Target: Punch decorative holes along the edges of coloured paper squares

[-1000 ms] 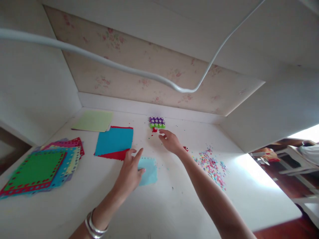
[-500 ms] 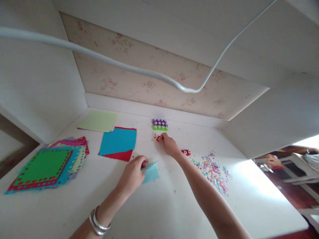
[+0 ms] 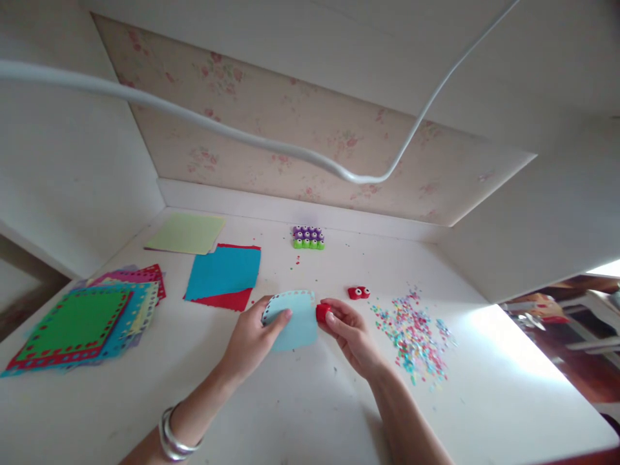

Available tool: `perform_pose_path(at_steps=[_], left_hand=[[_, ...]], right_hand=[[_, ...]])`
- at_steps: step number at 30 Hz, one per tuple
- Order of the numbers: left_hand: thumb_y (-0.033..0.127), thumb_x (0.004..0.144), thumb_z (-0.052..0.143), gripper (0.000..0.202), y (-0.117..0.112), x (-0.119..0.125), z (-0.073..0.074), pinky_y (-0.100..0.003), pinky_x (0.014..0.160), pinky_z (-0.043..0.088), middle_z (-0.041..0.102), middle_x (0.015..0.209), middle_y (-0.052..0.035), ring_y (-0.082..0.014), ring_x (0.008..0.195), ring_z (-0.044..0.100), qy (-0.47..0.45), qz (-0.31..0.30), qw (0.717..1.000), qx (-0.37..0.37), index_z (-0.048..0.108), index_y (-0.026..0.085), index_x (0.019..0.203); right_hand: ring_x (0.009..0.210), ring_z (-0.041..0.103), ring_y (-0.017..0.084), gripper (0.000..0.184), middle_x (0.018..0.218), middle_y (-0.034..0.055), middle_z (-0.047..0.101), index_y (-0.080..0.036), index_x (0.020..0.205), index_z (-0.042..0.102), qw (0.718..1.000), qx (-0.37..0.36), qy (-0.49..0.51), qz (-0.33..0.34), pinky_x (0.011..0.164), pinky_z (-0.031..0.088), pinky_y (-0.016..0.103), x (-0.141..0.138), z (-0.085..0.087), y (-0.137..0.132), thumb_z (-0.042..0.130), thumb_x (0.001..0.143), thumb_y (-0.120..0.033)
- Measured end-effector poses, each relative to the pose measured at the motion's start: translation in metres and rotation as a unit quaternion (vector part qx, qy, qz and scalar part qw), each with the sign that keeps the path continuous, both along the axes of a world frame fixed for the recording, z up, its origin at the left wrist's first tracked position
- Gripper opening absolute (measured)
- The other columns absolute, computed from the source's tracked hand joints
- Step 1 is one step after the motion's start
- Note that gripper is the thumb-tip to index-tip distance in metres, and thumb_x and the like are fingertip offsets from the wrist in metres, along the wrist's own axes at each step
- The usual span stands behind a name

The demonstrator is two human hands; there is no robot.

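My left hand (image 3: 254, 339) grips a light blue sheet of paper (image 3: 298, 326) by its left side, thumb on top. Small punched holes run along the sheet's top and left edges. Between the thumb and fingers of my right hand (image 3: 356, 339) is a small red paper punch (image 3: 323, 313), close against the sheet's right edge; whether the edge sits inside it I cannot tell. Two more red punches (image 3: 358, 292), with eye-like white dots, stand just beyond my right hand. Farther back, purple and green punches (image 3: 309, 237) stand together in rows.
Coloured paper confetti (image 3: 414, 336) is scattered on the right of the white table (image 3: 290, 413). On the left lies a stack of hole-edged sheets (image 3: 77, 320). Blue and red sheets (image 3: 223, 271) and pale green paper (image 3: 186, 232) lie behind. A white cable (image 3: 232, 132) hangs across the front.
My right hand has brought the red punch back from near the rows to the light blue sheet's right edge. My left hand has lifted and turned the sheet, showing its punched edges.
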State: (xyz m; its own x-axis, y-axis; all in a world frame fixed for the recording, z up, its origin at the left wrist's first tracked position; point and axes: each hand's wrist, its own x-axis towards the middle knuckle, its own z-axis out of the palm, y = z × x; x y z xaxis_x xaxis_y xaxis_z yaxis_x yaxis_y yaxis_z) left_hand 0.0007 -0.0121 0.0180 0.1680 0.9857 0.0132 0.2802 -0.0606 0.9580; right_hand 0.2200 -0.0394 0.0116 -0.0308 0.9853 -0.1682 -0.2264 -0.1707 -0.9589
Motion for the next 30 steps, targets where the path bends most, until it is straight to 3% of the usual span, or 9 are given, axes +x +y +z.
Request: perform_pose_path(at_steps=[8, 18, 30], left_hand=[[0.047, 0.088, 0.060, 0.031, -0.0013, 0.0011, 0.0000, -0.026, 0.067, 0.053, 0.076, 0.090, -0.0027, -0.0207, 0.080, 0.071, 0.043, -0.008, 0.999, 0.022, 0.067, 0.020, 0.102], [0.045, 0.088, 0.061, 0.026, -0.0025, -0.0002, -0.0018, -0.023, 0.069, 0.054, 0.076, 0.091, -0.0002, -0.0188, 0.080, 0.072, 0.070, 0.008, 0.995, 0.066, 0.067, 0.023, 0.101], [0.041, 0.089, 0.061, 0.024, -0.0028, -0.0005, -0.0015, -0.020, 0.073, 0.054, 0.077, 0.096, 0.0000, -0.0172, 0.085, 0.073, 0.085, 0.014, 0.990, 0.116, 0.068, 0.023, 0.103]], right_hand=[[0.097, 0.066, 0.020, 0.043, 0.105, 0.0068, 0.073, -0.021, 0.112, 0.069, 0.998, -0.039, 0.043, 0.028, 0.094, 0.049, 0.036, 0.0010, -0.0021, 0.0018, 0.082, 0.074, -0.035], [0.092, 0.065, 0.015, 0.039, 0.100, 0.0042, 0.073, -0.022, 0.107, 0.072, 0.994, -0.059, 0.092, 0.024, 0.088, 0.049, 0.030, 0.0030, -0.0056, 0.0016, 0.085, 0.072, -0.032], [0.091, 0.064, 0.015, 0.039, 0.101, 0.0051, 0.070, -0.021, 0.110, 0.070, 0.994, -0.054, 0.091, 0.041, 0.087, 0.049, 0.031, 0.0042, -0.0063, 0.0007, 0.083, 0.074, -0.031]])
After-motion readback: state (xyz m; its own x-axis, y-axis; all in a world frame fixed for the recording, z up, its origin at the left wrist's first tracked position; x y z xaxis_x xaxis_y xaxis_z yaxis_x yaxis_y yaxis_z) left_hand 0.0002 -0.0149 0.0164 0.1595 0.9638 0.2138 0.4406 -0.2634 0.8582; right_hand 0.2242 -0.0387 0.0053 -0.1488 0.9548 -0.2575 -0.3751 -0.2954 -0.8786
